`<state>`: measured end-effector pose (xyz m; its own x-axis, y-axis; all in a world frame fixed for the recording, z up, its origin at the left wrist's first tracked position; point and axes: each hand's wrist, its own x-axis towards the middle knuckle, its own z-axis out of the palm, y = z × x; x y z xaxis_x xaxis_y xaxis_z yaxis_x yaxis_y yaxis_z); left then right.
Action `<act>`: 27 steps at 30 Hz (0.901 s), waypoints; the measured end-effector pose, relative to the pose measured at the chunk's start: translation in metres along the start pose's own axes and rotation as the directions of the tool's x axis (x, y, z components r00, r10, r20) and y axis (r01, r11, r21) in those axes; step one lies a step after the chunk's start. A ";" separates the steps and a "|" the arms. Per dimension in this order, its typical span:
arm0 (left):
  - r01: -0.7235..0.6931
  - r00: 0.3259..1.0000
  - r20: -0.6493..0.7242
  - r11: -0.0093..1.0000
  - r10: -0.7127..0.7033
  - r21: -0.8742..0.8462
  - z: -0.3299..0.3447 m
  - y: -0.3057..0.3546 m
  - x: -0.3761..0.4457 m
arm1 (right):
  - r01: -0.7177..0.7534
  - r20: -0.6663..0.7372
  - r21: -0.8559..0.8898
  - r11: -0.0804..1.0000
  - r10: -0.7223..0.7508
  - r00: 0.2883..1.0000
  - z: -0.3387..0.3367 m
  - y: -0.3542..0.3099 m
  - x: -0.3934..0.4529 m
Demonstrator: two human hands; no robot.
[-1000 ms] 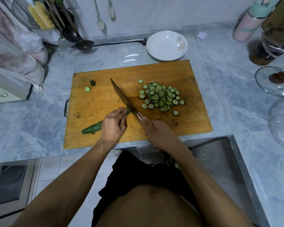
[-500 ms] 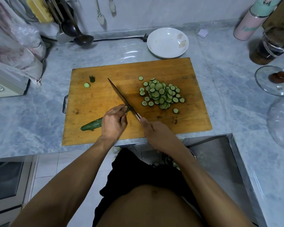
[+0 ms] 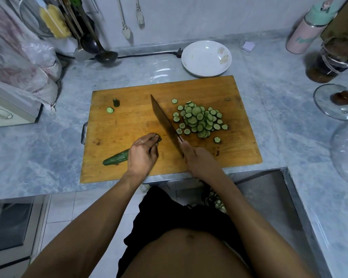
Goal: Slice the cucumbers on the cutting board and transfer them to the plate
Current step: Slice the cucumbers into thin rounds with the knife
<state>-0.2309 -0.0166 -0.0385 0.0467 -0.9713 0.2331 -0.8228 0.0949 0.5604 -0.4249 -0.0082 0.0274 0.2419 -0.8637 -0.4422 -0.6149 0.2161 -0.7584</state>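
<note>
1. Green cucumber [image 3: 117, 158] lies on the wooden cutting board [image 3: 219, 91], near-left part, running diagonally; its uncut end points toward the board's near-left corner.
2. Left hand [image 3: 143, 153] rests on top of the cucumber, fingers curled and pressed down on its cut end, which shows just past the fingertips.
3. Right hand [image 3: 197, 159] is wrapped closed around the handle of the knife [image 3: 165, 122]. The blade stands apart from the cucumber's cut end, to its right, tip pointing toward the board's far edge. Whether the edge touches the board cannot be told.
4. Pile of cucumber slices [image 3: 200, 119] sits right of the blade, on the board's right half; a few loose slices lie around it, some just beside the blade.
5. Two small end pieces [image 3: 113, 106] lie near the board's far-left corner, well apart from the pile.
6. White plate [image 3: 206, 58] stands on the marble counter [image 3: 38, 149] just beyond the board's far edge; no slices on it.
</note>
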 end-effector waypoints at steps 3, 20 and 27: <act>0.032 0.999 0.010 0.999 -0.032 -0.024 -0.002 -0.002 0.000 | 0.000 -0.030 0.014 1.000 0.000 1.000 -0.010 0.003 0.001; 0.018 1.000 0.026 1.000 -0.018 -0.006 0.001 -0.003 0.010 | 0.121 0.082 -0.101 0.988 -0.113 0.990 -0.005 -0.019 -0.015; 0.013 1.000 0.025 1.000 -0.013 -0.013 0.000 -0.002 0.009 | 0.114 0.107 -0.104 0.988 -0.103 0.989 -0.006 -0.019 -0.010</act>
<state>-0.2292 -0.0260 -0.0374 0.0432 -0.9775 0.2062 -0.8146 0.0851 0.5737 -0.4199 -0.0063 0.0493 0.3829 -0.8276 -0.4104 -0.6578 0.0677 -0.7502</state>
